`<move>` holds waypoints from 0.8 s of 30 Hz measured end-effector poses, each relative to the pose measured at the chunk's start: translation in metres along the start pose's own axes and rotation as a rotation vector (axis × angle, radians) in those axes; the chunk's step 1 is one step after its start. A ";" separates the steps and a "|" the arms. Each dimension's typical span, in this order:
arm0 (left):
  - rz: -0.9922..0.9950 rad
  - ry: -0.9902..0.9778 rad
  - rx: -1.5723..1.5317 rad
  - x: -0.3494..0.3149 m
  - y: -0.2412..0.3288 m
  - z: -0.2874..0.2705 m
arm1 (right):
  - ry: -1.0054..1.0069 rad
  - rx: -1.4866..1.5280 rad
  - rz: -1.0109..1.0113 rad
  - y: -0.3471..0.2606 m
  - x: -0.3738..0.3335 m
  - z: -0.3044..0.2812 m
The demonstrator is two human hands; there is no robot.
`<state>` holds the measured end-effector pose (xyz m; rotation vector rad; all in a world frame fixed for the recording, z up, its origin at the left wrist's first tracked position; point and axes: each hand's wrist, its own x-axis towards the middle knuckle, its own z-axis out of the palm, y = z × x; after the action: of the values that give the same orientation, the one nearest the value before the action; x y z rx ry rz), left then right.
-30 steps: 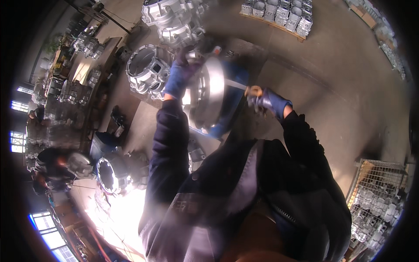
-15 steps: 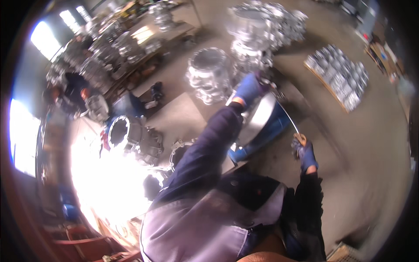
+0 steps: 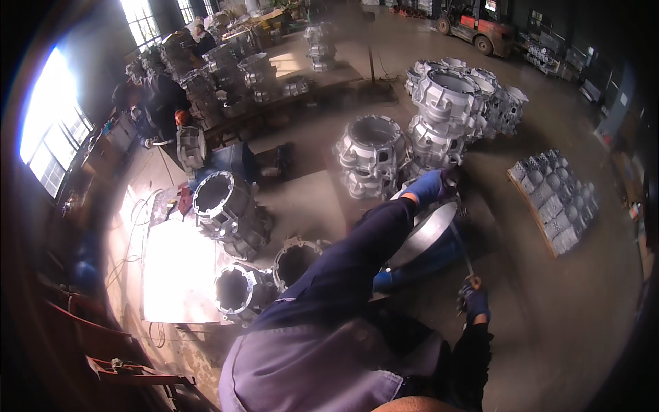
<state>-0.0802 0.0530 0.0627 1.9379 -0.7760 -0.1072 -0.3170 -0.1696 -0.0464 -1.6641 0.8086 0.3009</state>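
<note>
My left hand (image 3: 432, 187), in a blue glove, grips the upper edge of a silvery metal housing (image 3: 427, 232) that lies tilted over a blue drum (image 3: 449, 253). Lower down on the right, my gloved right hand (image 3: 473, 300) is closed around the handle of a long, thin metal hand tool (image 3: 463, 247). The tool's shaft runs up toward the housing's right side, and its far end is hard to make out there. My left sleeve hides part of the housing.
Stacked cast housings (image 3: 371, 154) stand just beyond, with a taller group (image 3: 449, 103) behind. More housings (image 3: 223, 206) stand left. A pallet of small castings (image 3: 556, 199) lies right. A co-worker (image 3: 161, 99) is at far left; a red forklift (image 3: 477, 31) is at the back.
The view has tilted up, bringing the forklift into sight. My left hand stays on the housing. My right hand still holds the tool, its shaft now standing steeper.
</note>
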 end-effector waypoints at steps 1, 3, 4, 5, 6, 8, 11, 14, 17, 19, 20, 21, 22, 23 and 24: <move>0.014 0.033 0.036 0.001 -0.002 0.000 | -0.126 -0.029 -0.013 0.009 0.002 0.002; 0.071 0.052 0.089 0.002 -0.011 0.001 | -0.227 -0.196 0.051 0.032 -0.013 0.002; 0.095 0.106 0.053 0.000 -0.017 0.002 | -0.393 -0.009 -0.061 0.040 -0.022 0.002; 0.072 0.100 0.163 0.004 -0.023 0.000 | -0.906 0.312 -0.341 0.038 -0.024 0.005; 0.089 0.075 0.219 0.004 -0.029 -0.002 | -0.975 0.472 -0.626 0.037 -0.033 -0.005; 0.146 0.042 0.084 0.007 -0.038 -0.003 | -0.639 0.415 -0.674 0.021 -0.037 -0.012; -0.083 -0.026 -0.299 0.004 -0.040 -0.001 | -0.157 0.304 -0.195 -0.006 -0.018 -0.011; -0.167 -0.028 -0.250 0.004 -0.035 0.000 | -0.100 0.059 0.040 0.005 -0.016 0.000; -0.132 -0.004 -0.041 0.006 -0.039 -0.001 | -0.209 -0.085 0.053 0.042 -0.044 -0.001; -0.147 -0.045 -0.156 0.008 -0.046 -0.003 | -0.291 -0.116 0.004 0.062 -0.070 0.003; -0.143 -0.044 -0.173 0.011 -0.050 -0.005 | -0.317 -0.126 -0.012 0.067 -0.081 0.004; -0.163 -0.042 -0.172 0.014 -0.054 -0.005 | -0.341 -0.135 -0.033 0.069 -0.092 0.005; -0.184 -0.053 -0.211 0.018 -0.056 -0.005 | -0.332 -0.058 -0.021 0.068 -0.102 0.007; -0.183 -0.063 -0.211 0.019 -0.057 -0.004 | -0.353 0.141 -0.061 0.064 -0.112 0.007; -0.183 -0.069 -0.208 0.023 -0.058 -0.003 | -0.355 0.292 -0.073 0.060 -0.121 0.003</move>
<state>-0.0339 0.0593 0.0217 1.8102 -0.6052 -0.3545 -0.4435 -0.1290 -0.0203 -1.3141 0.4966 0.3938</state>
